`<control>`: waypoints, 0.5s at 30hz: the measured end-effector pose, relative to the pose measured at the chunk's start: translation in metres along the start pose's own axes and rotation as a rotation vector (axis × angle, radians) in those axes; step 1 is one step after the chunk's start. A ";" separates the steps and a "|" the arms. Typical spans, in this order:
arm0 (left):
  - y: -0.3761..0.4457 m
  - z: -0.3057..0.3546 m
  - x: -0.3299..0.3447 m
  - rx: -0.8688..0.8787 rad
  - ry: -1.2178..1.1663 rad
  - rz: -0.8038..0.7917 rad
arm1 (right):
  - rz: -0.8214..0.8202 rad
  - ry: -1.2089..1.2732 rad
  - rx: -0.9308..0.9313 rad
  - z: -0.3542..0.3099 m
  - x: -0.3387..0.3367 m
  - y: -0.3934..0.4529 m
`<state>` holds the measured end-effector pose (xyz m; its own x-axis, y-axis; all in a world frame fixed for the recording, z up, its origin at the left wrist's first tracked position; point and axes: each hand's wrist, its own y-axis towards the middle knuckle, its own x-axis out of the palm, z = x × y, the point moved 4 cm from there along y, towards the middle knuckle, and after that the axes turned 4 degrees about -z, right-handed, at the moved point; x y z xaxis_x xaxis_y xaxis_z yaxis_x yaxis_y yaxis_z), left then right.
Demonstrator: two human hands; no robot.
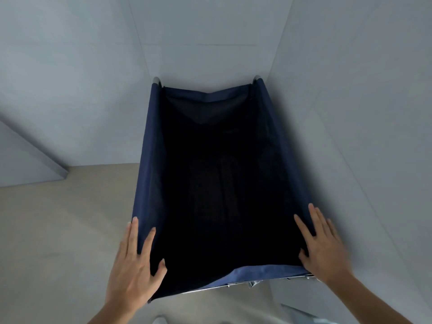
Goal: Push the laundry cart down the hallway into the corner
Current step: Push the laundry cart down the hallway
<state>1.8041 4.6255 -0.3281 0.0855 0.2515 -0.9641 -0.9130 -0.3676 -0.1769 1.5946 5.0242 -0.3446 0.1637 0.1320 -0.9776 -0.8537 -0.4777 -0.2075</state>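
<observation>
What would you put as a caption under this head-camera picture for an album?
Two open hands, left hand and right hand, rest on the near corners of an empty navy laundry cart tucked into a corner of pale walls.

Beige floor point(58, 230), laundry cart point(149, 160) (navy fabric) directly on it.

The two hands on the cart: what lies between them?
In the head view, only the laundry cart's dark, apparently empty fabric interior lies between the left hand and right hand.

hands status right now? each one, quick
Left hand: open, fingers spread flat over the near left corner of the laundry cart rim, not gripping.
Right hand: open, flat at the near right corner, not gripping.
</observation>
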 end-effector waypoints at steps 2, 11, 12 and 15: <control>0.001 0.007 0.000 -0.007 -0.005 -0.008 | -0.011 -0.004 0.000 0.007 -0.002 0.002; 0.005 0.021 0.000 -0.050 -0.026 -0.027 | -0.037 -0.011 -0.005 0.022 0.001 0.009; 0.006 0.020 0.000 -0.054 -0.023 -0.025 | -0.035 -0.011 -0.009 0.022 0.001 0.009; 0.007 0.018 0.000 -0.060 -0.022 -0.039 | -0.034 -0.009 -0.007 0.023 0.002 0.009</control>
<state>1.7905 4.6395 -0.3258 0.1106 0.2861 -0.9518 -0.8836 -0.4100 -0.2260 1.5758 5.0396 -0.3476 0.1876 0.1563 -0.9697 -0.8440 -0.4793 -0.2405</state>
